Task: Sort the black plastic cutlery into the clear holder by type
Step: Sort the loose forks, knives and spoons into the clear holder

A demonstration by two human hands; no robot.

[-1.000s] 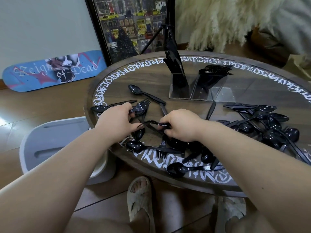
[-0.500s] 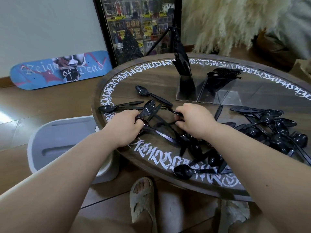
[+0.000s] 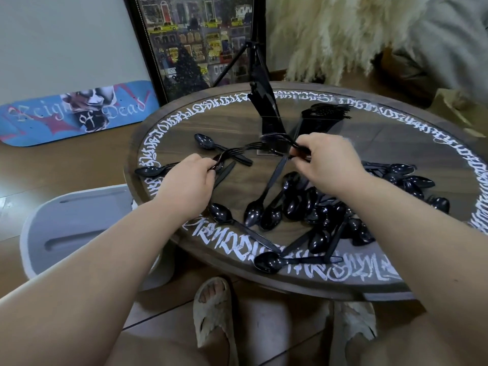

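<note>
Two bare forearms reach out from the bottom corners over the round wooden table [image 3: 396, 143], and I see both hands raised just above its glass top. My left hand [image 3: 188, 178] is knuckles-up, its fingers curled round the handles of a few black forks [image 3: 237, 151] whose tines fan out toward the middle. My right hand [image 3: 327, 165] sits a little farther out, wrist bent inward, fingers and thumb pinching the handle of another black fork [image 3: 277, 140] with its tines pointing left, in front of the clear holder [image 3: 272, 143]. That holder stands at the far centre of the table; black knives [image 3: 264, 101] stand upright in its left compartment and a bundle of forks [image 3: 327, 112] leans out of the next one. A heap of black spoons [image 3: 311, 204] lies beneath and to the right of my right hand, with single spoons scattered near the table's near and left edges. A skateboard deck [image 3: 76, 112] leans against the wall on the left.
</note>
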